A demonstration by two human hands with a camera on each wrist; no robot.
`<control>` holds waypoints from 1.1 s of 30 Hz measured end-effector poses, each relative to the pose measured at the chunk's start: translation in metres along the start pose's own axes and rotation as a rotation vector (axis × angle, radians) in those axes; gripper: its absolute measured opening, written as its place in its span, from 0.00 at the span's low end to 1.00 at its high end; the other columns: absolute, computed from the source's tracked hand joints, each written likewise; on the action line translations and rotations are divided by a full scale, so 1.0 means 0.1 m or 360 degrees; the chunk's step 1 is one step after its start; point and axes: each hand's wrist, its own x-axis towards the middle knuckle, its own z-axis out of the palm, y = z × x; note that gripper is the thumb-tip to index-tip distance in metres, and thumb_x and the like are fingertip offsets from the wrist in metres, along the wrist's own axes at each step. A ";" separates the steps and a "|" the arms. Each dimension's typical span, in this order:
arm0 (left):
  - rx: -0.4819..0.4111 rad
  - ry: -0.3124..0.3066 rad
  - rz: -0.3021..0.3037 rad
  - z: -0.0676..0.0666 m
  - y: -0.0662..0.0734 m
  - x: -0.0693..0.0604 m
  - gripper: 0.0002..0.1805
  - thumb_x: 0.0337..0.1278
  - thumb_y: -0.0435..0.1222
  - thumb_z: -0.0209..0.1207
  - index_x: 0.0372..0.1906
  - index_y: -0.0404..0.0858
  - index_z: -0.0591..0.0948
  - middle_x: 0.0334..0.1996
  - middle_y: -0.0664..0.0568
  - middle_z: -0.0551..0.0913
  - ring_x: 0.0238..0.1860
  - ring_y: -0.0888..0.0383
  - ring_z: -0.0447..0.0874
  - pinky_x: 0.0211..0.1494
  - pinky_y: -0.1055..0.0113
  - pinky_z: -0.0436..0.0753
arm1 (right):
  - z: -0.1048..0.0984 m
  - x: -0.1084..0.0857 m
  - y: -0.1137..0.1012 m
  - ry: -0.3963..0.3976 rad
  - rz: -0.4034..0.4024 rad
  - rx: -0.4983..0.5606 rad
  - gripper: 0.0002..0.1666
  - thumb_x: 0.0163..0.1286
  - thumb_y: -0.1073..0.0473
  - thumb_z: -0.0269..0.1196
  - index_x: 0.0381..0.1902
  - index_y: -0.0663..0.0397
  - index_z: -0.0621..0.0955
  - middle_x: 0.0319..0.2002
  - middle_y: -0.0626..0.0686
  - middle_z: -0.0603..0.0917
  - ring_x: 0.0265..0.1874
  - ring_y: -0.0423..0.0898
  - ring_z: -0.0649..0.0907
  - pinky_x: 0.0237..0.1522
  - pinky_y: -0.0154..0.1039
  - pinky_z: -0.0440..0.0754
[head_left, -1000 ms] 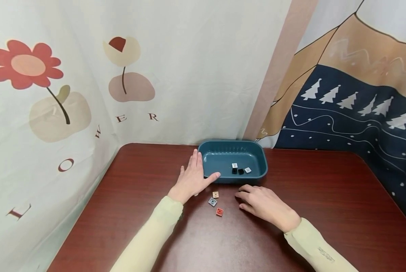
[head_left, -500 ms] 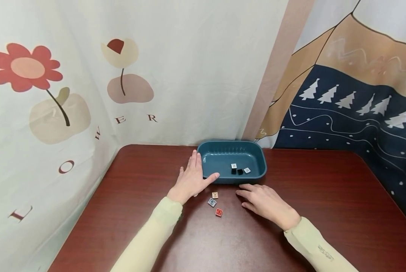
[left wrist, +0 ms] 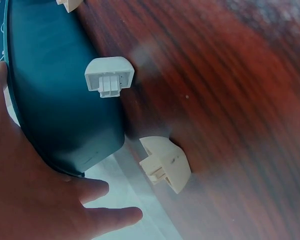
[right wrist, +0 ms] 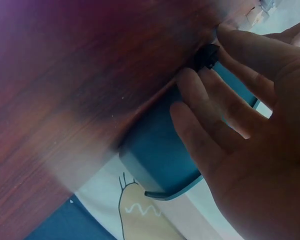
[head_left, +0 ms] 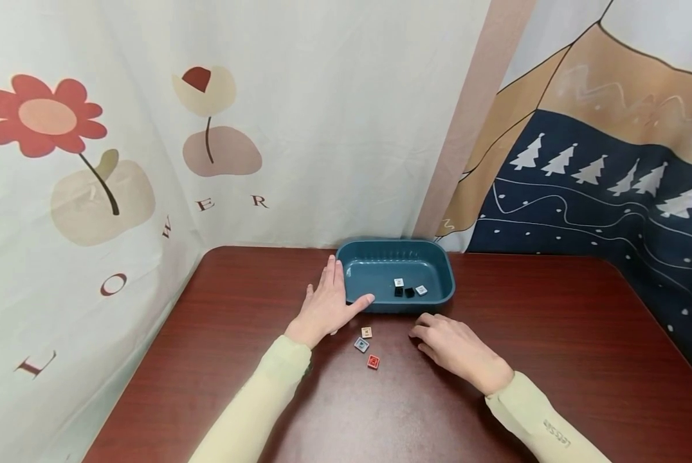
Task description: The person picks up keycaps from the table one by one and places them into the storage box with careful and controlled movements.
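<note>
My left hand [head_left: 325,308] rests against the left end of a teal plastic basin [head_left: 346,307], fingers straight and thumb spread along the front rim. My right hand [head_left: 458,347] is low over the table just in front of the basin, its fingers bent. Seen from the right wrist, a black keycap [right wrist: 206,56] is pinched between thumb and fingertips; the head view hides it. Between the hands lie a beige keycap [head_left: 366,332], a blue-grey keycap [head_left: 361,344] and a red keycap [head_left: 373,362]. Near the left hand, a white keycap [left wrist: 110,75] and a cream keycap [left wrist: 165,162] lie by the basin.
Inside the basin are white keycaps [head_left: 421,290] and black keycaps [head_left: 409,292], grouped toward the front. The reddish-brown table [head_left: 253,283] ends at the back against a printed curtain [head_left: 323,128].
My right hand has shifted slightly right, and its fingers have curled in more. The left hand stays on the basin. The keycaps in the head view have not moved.
</note>
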 end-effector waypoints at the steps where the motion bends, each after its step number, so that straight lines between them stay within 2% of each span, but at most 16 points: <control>1: 0.0001 -0.0001 -0.0001 0.00 0.00 0.00 0.64 0.64 0.75 0.46 0.83 0.32 0.40 0.84 0.43 0.33 0.83 0.45 0.41 0.77 0.35 0.52 | 0.00 0.00 0.00 -0.0004 0.0005 0.0002 0.11 0.61 0.63 0.77 0.42 0.50 0.90 0.37 0.48 0.83 0.36 0.44 0.83 0.36 0.40 0.86; 10: 0.0006 -0.0011 -0.0012 0.00 -0.01 0.00 0.64 0.63 0.76 0.45 0.83 0.33 0.39 0.84 0.43 0.32 0.83 0.45 0.40 0.78 0.35 0.52 | -0.02 -0.03 0.00 0.0035 -0.0032 0.0043 0.08 0.61 0.65 0.76 0.36 0.50 0.89 0.31 0.45 0.79 0.29 0.41 0.79 0.29 0.36 0.82; 22: 0.0007 -0.0009 -0.0012 0.00 0.01 0.00 0.64 0.64 0.75 0.46 0.83 0.33 0.39 0.84 0.43 0.33 0.83 0.45 0.40 0.78 0.35 0.52 | -0.09 -0.07 -0.01 0.0065 0.0000 0.0082 0.09 0.61 0.64 0.77 0.38 0.49 0.89 0.33 0.45 0.81 0.32 0.40 0.83 0.34 0.37 0.84; 26: 0.0007 -0.0012 -0.0019 -0.01 0.01 -0.01 0.63 0.64 0.75 0.46 0.83 0.33 0.39 0.84 0.43 0.33 0.84 0.46 0.39 0.78 0.35 0.52 | -0.13 -0.08 0.00 0.0139 -0.0007 0.0099 0.09 0.61 0.63 0.77 0.39 0.50 0.89 0.35 0.45 0.82 0.33 0.40 0.84 0.36 0.38 0.85; 33: 0.0001 -0.0010 -0.0016 -0.01 0.01 -0.01 0.64 0.63 0.75 0.46 0.83 0.33 0.40 0.84 0.43 0.33 0.84 0.45 0.40 0.78 0.35 0.52 | -0.19 -0.09 0.04 0.0353 0.0019 0.0154 0.12 0.61 0.64 0.77 0.42 0.53 0.89 0.40 0.47 0.84 0.37 0.40 0.84 0.41 0.38 0.87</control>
